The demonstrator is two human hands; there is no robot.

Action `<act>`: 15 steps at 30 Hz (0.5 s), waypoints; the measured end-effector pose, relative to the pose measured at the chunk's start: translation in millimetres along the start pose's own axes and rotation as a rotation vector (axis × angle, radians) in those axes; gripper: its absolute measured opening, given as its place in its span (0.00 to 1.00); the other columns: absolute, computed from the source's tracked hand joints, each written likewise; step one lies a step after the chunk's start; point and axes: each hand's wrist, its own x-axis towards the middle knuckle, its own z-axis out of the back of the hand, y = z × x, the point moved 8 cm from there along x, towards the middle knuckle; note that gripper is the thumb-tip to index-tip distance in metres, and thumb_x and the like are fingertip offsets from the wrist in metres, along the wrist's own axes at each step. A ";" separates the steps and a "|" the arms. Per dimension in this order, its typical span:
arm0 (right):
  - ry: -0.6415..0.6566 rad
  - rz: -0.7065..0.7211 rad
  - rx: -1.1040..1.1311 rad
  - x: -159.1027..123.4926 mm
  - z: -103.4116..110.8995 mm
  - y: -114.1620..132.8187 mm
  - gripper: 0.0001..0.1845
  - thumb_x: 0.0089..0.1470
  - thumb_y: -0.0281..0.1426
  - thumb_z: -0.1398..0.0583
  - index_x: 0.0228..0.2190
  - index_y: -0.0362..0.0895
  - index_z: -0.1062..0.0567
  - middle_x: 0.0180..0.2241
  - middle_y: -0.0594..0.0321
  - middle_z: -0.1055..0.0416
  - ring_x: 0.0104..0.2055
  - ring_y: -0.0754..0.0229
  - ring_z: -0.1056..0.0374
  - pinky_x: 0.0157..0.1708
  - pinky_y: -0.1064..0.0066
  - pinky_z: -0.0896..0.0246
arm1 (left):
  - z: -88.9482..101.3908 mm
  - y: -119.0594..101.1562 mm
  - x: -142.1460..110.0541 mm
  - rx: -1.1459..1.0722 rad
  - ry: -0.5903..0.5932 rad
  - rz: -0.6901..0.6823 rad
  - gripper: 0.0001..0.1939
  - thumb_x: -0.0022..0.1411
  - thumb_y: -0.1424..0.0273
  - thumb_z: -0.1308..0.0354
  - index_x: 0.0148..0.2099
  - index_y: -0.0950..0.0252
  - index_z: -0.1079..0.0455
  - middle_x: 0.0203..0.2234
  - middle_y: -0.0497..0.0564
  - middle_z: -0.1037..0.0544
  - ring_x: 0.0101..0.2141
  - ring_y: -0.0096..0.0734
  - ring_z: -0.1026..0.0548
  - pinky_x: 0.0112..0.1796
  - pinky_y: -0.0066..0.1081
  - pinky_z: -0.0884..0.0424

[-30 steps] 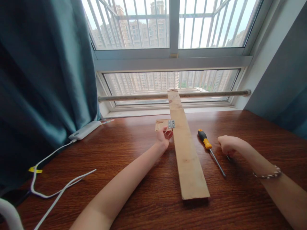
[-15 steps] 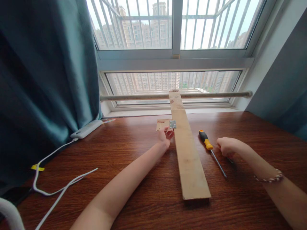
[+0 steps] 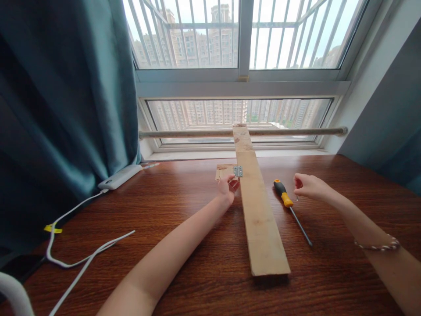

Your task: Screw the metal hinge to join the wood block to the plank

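Observation:
A long pale plank point(image 3: 259, 215) lies on the brown wooden table point(image 3: 197, 245) and runs away from me, its far end resting on a window rail. A small metal hinge point(image 3: 238, 171) joins it to a small wood piece point(image 3: 222, 170) on its left. My left hand point(image 3: 227, 186) rests with curled fingers against that small piece, just below the hinge. My right hand point(image 3: 307, 186) hovers a little above the table to the right of the plank, fingers pinched on a thin small screw point(image 3: 297, 198). A screwdriver point(image 3: 289, 206) with an orange and black handle lies between the plank and my right hand.
A white power bank point(image 3: 120, 176) lies at the back left by a teal curtain point(image 3: 62, 109), and its white cables point(image 3: 82, 259) loop over the left of the table. A metal rail point(image 3: 184, 133) crosses below the window. Another curtain hangs at the right.
My right hand has lifted off the table and moved forward and left, toward the screwdriver handle, carrying the small screw. My left hand has stayed by the hinge.

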 end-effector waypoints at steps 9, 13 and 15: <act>0.083 0.048 1.014 -14.5 -2.8 41.2 0.11 0.43 0.32 0.39 0.29 0.44 0.36 0.24 0.70 0.34 0.25 0.65 0.33 0.25 0.72 0.32 | 0.0 0.5 0.8 0.006 -0.004 0.002 0.07 0.46 0.83 0.43 0.25 0.66 0.33 0.19 0.47 0.26 0.19 0.23 0.30 0.23 0.23 0.34; 0.159 0.010 1.285 -18.8 -14.8 54.6 0.07 0.47 0.31 0.39 0.29 0.43 0.32 0.26 0.66 0.31 0.29 0.61 0.28 0.25 0.73 0.30 | 1.1 1.3 2.6 0.011 -0.003 0.001 0.07 0.46 0.83 0.43 0.25 0.67 0.32 0.19 0.48 0.26 0.19 0.22 0.30 0.24 0.23 0.34; 0.150 -0.072 1.389 -17.2 -21.9 52.6 0.05 0.46 0.28 0.38 0.26 0.41 0.30 0.26 0.62 0.29 0.29 0.61 0.26 0.24 0.76 0.30 | 2.0 2.0 3.0 0.013 -0.010 0.009 0.07 0.45 0.84 0.44 0.23 0.67 0.33 0.18 0.47 0.27 0.18 0.21 0.31 0.23 0.23 0.34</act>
